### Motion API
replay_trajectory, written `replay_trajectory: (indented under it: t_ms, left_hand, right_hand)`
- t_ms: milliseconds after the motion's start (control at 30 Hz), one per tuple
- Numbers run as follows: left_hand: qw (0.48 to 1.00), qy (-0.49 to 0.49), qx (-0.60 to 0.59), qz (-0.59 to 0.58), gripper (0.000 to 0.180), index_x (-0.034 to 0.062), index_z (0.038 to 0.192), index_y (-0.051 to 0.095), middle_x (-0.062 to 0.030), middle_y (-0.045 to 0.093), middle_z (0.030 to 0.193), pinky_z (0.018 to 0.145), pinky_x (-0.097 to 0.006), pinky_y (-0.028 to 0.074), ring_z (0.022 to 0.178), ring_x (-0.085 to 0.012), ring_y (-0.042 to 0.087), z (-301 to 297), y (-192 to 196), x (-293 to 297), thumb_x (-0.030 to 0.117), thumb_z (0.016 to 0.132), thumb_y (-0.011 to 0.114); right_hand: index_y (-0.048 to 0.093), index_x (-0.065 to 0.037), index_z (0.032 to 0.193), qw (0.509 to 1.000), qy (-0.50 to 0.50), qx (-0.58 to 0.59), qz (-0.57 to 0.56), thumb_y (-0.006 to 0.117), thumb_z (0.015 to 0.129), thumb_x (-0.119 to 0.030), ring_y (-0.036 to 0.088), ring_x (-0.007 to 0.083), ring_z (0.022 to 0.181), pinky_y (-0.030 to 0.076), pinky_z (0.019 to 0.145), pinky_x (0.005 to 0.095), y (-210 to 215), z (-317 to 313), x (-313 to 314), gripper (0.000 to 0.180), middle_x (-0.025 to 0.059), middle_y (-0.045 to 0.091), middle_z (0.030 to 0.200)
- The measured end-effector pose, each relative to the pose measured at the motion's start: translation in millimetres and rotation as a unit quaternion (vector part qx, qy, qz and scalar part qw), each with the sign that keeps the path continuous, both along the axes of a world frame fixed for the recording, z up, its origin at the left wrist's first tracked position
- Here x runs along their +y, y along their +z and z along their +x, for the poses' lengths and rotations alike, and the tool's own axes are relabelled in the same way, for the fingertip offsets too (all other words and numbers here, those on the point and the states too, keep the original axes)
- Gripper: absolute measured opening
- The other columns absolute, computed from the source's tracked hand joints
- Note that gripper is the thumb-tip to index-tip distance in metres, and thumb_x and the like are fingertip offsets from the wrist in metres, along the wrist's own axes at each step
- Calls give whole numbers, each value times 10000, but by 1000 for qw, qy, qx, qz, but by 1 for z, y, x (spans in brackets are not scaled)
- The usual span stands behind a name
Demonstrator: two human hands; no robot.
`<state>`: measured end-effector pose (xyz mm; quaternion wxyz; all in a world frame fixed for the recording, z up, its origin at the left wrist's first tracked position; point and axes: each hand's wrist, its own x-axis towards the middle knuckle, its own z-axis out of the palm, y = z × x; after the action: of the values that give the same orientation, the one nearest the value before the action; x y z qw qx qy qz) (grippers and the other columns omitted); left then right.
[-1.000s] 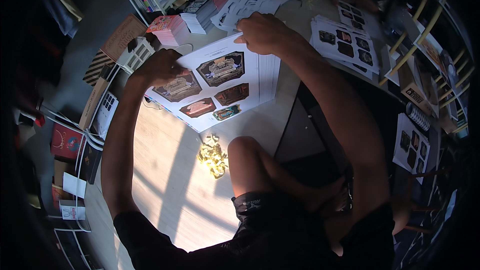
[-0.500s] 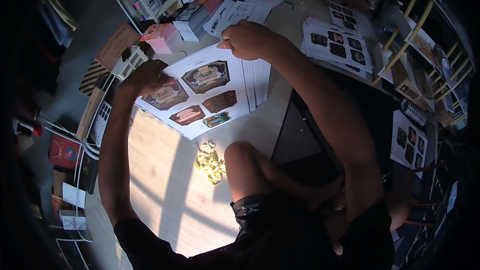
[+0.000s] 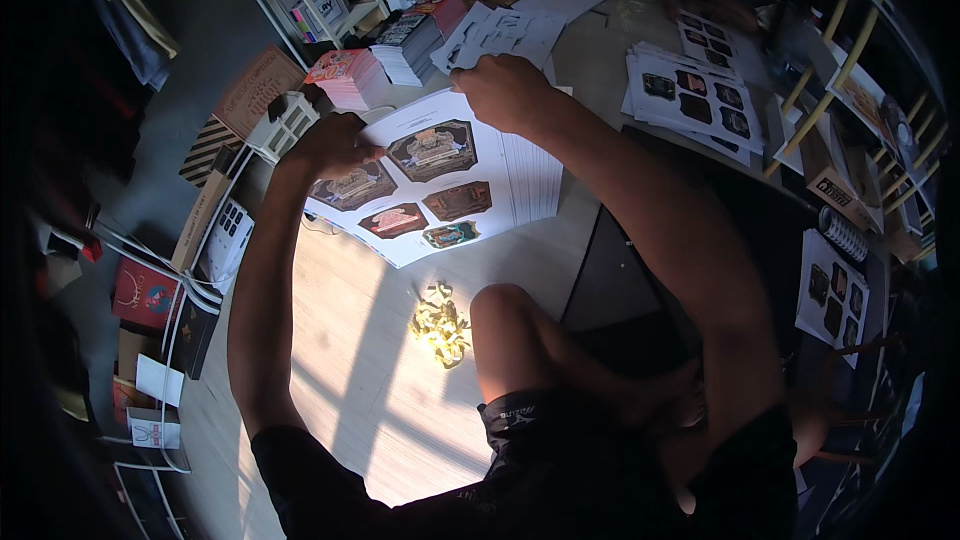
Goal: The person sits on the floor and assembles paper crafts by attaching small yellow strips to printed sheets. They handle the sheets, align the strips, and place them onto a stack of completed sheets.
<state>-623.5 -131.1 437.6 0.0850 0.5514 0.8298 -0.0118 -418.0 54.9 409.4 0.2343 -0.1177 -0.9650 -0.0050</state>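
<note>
In front of me, raised over the floor, is a thick stack of white printed sheets (image 3: 412, 202) with dark ornate label pictures on its front sheet. My left hand (image 3: 338, 145) is closed on the stack's left edge, thumb lying over the printed face. At the top edge, my right hand (image 3: 503, 90) grips the sheets with its fingers curled. The sheets' right edges (image 3: 538, 170) show as many thin, close-set layers. What lies behind the stack is hidden.
Yellow scraps (image 3: 440, 325) lie on the sunlit floor by my knee. More printed sheets (image 3: 690, 100) lie at the far right, loose sheets (image 3: 500, 40) beyond my hands. Stacks of booklets (image 3: 347, 78) stand near a white shelf (image 3: 290, 0). A rack with yellow bars (image 3: 810, 105) stands right.
The view has shifted, so the scene sits farther right. The stack has tilted slightly, its lower corner a little higher, and its right edges lie closer together. Both hands keep their grip.
</note>
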Motion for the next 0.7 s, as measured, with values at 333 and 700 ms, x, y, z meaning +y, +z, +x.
replay_trajectory:
  t_ms: [333,700]
  left_hand:
    - [998,-23,-47,27,555,-33,1188,676,-213,711,1126,941,-443,519,1058,-354,684,-22,-8,0,446,910,721]
    - [1000,-24,7,-6,552,18,1248,649,-216,692,1213,971,-418,521,1105,-335,679,-13,-11,14,397,865,771]
  right_hand:
    - [741,-69,992,990,52,-88,-96,595,961,-226,740,310,894,600,772,421,9,-8,17,217,176,738,958]
    - [713,-27,1017,987,-42,-140,-60,638,914,-131,729,327,904,578,809,431,20,-25,7,164,162,730,940]
